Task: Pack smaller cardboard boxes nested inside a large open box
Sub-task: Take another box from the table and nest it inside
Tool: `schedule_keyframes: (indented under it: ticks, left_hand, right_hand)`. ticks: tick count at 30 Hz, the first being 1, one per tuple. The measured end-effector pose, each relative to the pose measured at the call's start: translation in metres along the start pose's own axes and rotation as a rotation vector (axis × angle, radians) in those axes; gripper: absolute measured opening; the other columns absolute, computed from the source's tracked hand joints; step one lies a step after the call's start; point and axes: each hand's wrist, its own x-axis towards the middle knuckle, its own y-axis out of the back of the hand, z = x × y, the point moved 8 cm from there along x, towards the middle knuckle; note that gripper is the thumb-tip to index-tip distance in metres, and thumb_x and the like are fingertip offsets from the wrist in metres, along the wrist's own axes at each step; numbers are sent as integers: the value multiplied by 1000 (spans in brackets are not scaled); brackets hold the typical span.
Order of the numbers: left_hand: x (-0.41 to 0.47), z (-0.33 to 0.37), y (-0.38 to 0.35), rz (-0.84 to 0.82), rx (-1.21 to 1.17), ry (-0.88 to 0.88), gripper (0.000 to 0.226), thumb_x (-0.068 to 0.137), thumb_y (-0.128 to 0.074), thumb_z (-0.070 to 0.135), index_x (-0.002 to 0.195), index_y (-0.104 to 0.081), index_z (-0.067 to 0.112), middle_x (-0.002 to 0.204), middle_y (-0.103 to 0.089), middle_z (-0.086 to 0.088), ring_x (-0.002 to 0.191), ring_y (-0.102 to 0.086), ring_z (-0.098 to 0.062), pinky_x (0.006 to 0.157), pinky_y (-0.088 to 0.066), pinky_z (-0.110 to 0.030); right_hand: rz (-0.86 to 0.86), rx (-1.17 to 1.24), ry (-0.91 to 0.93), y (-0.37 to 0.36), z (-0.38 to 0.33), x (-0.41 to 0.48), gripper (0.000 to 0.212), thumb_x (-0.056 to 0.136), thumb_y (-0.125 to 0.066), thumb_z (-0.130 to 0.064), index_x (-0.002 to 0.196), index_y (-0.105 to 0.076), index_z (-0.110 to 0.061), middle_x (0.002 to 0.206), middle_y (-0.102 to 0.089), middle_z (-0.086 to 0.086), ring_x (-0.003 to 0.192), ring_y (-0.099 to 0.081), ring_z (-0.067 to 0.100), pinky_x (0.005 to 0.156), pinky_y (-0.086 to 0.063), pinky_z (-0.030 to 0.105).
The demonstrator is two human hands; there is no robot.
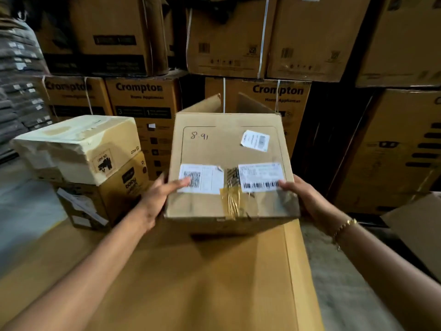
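As we look down, both hands are out in front of us on a brown cardboard box (224, 149), one at each near corner. The left hand (160, 197) grips the left corner, thumb laid over a white printed label (207, 180) and fingers out of sight behind the side. The right hand (310, 199) grips the right corner the same way, thumb on the edge of a white barcode label (260, 175). A gold chain bracelet (343, 229) sits on the right wrist.

We have the box's labelled face turned up towards us, with "8.91" handwritten near its far left. A strip of yellowish clear tape (231, 201) runs over the near edge. Its open brown flaps (202, 103) stand up at the far end, so the mouth points away from us, towards the stacked cartons. That face looks about as wide as it is deep, so we cannot tell the long axis.

The box hangs over a broad brown cardboard surface (214, 283), casting a shadow under its near edge; whether the far end touches down we cannot tell.

Off to our left, a cream tape-wrapped box (78, 144) sits on top of a smaller brown printed carton (114, 194). Beyond them stand large brown "Crompton" cartons (143, 101), stacked in rows. Grey floor (346, 283) shows to the right.
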Motion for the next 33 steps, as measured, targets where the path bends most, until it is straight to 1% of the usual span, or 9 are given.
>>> schedule_keyframes:
  ticks: [6, 10, 13, 17, 19, 22, 24, 27, 33]
  left_hand:
    - [-54, -109, 2, 47, 218, 171, 126, 50, -85, 31, 156, -17, 24, 142, -44, 8, 130, -45, -16, 113, -33, -37]
    - [-82, -155, 13, 99, 157, 223, 76, 60, -79, -1, 125, -48, 24, 112, -62, 10, 107, -54, -18, 73, -44, -13]
    - [-92, -168, 31, 232, 114, 297, 45, 79, -48, -32, 98, -64, 7, 71, -73, 0, 76, -63, -24, 49, -48, -14]
    - [-88, -158, 46, 325, 2, 382, 32, 105, -45, 25, 107, -76, 15, 100, -76, -13, 87, -72, -25, 77, -57, -42]
    - [-72, -136, 40, 212, -31, 366, 48, 97, -47, 58, 101, -81, 24, 106, -77, -12, 90, -75, -23, 81, -54, -41]
    - [-53, -103, 15, 31, 106, 390, 84, 71, -58, 86, 132, -66, 27, 131, -67, -9, 121, -63, -34, 108, -41, -54]
    - [-45, -96, -1, -19, 114, 413, 108, 51, -74, 86, 139, -59, 25, 141, -60, -9, 132, -52, -37, 115, -33, -57]
    - [-37, -98, -11, 11, 59, 420, 134, 27, -90, 75, 140, -56, 11, 138, -61, -16, 130, -54, -38, 114, -37, -56]
    - [-43, -105, -4, 136, 236, 416, 149, 41, -79, 78, 159, -16, 14, 164, -26, -10, 148, -29, -32, 118, -23, -51]
  right_hand:
    - [-76, 95, -85, -25, 124, -51, 72, 84, -76, -19, 145, -46, -40, 136, -63, -14, 114, -67, 16, 86, -60, 42]
    - [-110, 160, -286, -28, 178, -70, 48, 93, -55, -4, 127, -68, -35, 131, -67, -7, 109, -70, 17, 93, -57, 51]
    - [-87, 169, -392, -29, 182, -74, 23, 98, -57, -33, 110, -77, -29, 115, -75, 4, 105, -71, 25, 89, -58, 56]
    - [-8, 73, -332, -27, 143, -52, 34, 95, -51, -57, 101, -77, -36, 105, -77, -1, 92, -74, 15, 70, -61, 37]
    - [2, 82, -336, -28, 122, -37, 44, 94, -49, -63, 105, -76, -30, 101, -77, -1, 84, -75, 15, 62, -59, 33]
    - [-59, 37, -421, -35, 101, -17, 63, 80, -61, -74, 114, -62, -21, 113, -70, 9, 101, -70, 30, 76, -62, 42]
    - [-89, 20, -519, -44, 99, -15, 66, 75, -73, -66, 115, -59, -15, 115, -68, 16, 106, -68, 36, 93, -57, 50]
    - [-8, 76, -532, -55, 97, -11, 63, 70, -86, -51, 112, -58, -13, 102, -73, 18, 86, -74, 35, 74, -63, 45]
    - [119, 72, -437, -53, 95, -16, 87, 37, -94, -56, 103, -54, -16, 91, -75, 15, 67, -76, 29, 54, -60, 37]
